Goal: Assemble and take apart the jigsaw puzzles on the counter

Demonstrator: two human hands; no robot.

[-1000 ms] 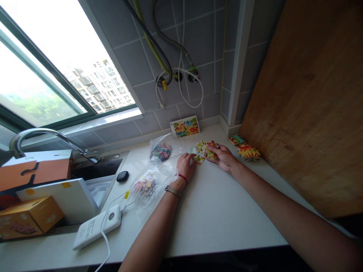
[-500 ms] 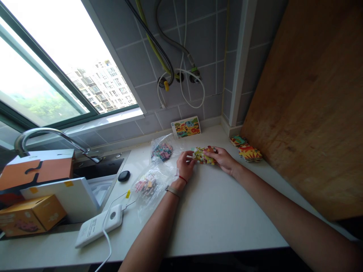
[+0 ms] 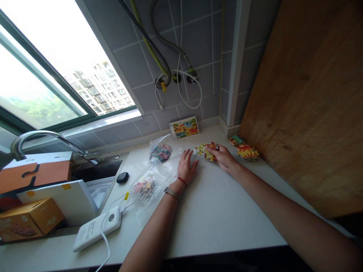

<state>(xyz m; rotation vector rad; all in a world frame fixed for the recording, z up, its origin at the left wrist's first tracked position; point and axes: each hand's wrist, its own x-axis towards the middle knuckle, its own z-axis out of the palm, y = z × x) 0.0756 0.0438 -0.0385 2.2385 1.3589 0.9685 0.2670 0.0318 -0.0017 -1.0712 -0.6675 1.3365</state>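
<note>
My right hand (image 3: 224, 156) grips several jigsaw puzzle pieces (image 3: 204, 150), yellow-green with brown and red patches, just above or on the white counter. To their left, my left hand (image 3: 187, 167) lies over the counter with its fingers stretched out and nothing in them. Beyond the hands, a picture card (image 3: 185, 127) with colourful animals leans against the tiled wall. Close by my left hand are two clear plastic bags, one with dark-coloured pieces (image 3: 160, 151) and one with pinkish pieces (image 3: 144, 185). A stack of orange and green puzzle pieces (image 3: 247, 152) sits right of my right hand.
On the left stand a chrome faucet (image 3: 53, 133), a sink, an orange box (image 3: 42, 173) and a yellow box (image 3: 32, 221). A white power bank (image 3: 96, 228) with a cable and a black round case (image 3: 123, 178) lie on the counter (image 3: 227, 215). A wooden panel (image 3: 309, 113) rises at right.
My left hand has let go of the puzzle pieces and its fingers have straightened out. My right hand still holds pieces. The view has shifted slightly.
</note>
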